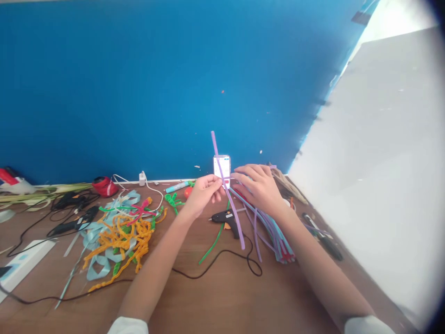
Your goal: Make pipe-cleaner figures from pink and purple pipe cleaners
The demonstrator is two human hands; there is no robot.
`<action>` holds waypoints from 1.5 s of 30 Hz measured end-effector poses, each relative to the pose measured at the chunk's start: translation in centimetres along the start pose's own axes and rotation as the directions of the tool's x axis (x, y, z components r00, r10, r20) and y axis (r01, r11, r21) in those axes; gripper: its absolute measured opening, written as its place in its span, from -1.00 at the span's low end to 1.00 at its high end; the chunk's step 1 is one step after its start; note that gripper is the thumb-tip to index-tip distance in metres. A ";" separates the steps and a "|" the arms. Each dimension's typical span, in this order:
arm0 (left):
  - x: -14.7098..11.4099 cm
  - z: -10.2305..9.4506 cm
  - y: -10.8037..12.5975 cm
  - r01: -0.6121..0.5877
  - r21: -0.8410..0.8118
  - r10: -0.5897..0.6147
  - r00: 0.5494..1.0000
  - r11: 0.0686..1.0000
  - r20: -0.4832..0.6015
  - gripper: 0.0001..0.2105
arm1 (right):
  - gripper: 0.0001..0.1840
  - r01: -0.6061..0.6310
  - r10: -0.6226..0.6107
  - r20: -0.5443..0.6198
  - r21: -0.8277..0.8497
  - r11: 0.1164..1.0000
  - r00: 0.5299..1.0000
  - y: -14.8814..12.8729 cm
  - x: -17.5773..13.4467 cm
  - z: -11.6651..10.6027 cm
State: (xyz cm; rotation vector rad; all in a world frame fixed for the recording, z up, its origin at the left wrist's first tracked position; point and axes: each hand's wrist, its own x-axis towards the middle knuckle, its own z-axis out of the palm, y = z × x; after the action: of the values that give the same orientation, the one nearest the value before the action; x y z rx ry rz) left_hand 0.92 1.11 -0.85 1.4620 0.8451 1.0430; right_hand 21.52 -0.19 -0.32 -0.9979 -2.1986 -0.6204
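Note:
My left hand (205, 192) pinches a long purple pipe cleaner (237, 218) between thumb and fingers; it slants upright in front of the phone. From that pinch a second purple pipe cleaner runs crosswise to my right hand (259, 188). My right fingers are bent over this crosswise one, and its far end (273, 166) shows behind the knuckles. Beneath the right wrist lies a bundle of purple, blue and red pipe cleaners (278, 239). A black glue gun (225, 218) rests on the table between my forearms, beside a green pipe cleaner (212, 248).
A phone (225, 163) with a lit screen leans at the blue wall (156, 93). Orange pipe cleaners (128, 239) and light blue ribbon (99, 266) are heaped at left, near a white power strip (26, 264). A black cable (201, 277) crosses the table. A dark-handled tool (328, 243) lies right.

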 end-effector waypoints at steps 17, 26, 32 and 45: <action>-0.4 1.3 -0.6 0.045 -0.136 -0.034 0.996 0.990 0.079 -0.75 | -0.71 0.071 -0.068 -0.022 0.200 0.977 0.997 -0.4 -0.4 1.0; -0.6 2.6 -0.9 0.106 -0.395 -0.104 0.994 0.912 0.026 -0.71 | -0.80 0.001 0.062 -0.134 0.425 0.905 0.989 -0.8 -0.4 1.5; -1.1 3.1 -0.4 0.076 -0.412 -0.103 0.994 0.908 -0.043 -0.72 | -0.82 -0.003 0.086 -0.206 0.376 0.927 0.975 -1.6 -0.2 1.3; -1.2 3.0 -0.7 -0.189 -0.026 0.183 0.972 0.982 -0.149 -0.79 | -0.83 -0.216 0.353 -0.082 0.656 0.723 0.932 -3.0 0.4 0.6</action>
State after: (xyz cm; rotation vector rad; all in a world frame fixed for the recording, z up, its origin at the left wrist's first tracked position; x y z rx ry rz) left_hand 3.31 -0.96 -1.77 1.4652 0.7952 1.3136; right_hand 18.73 -1.46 -0.92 -0.8240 -1.8054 0.1808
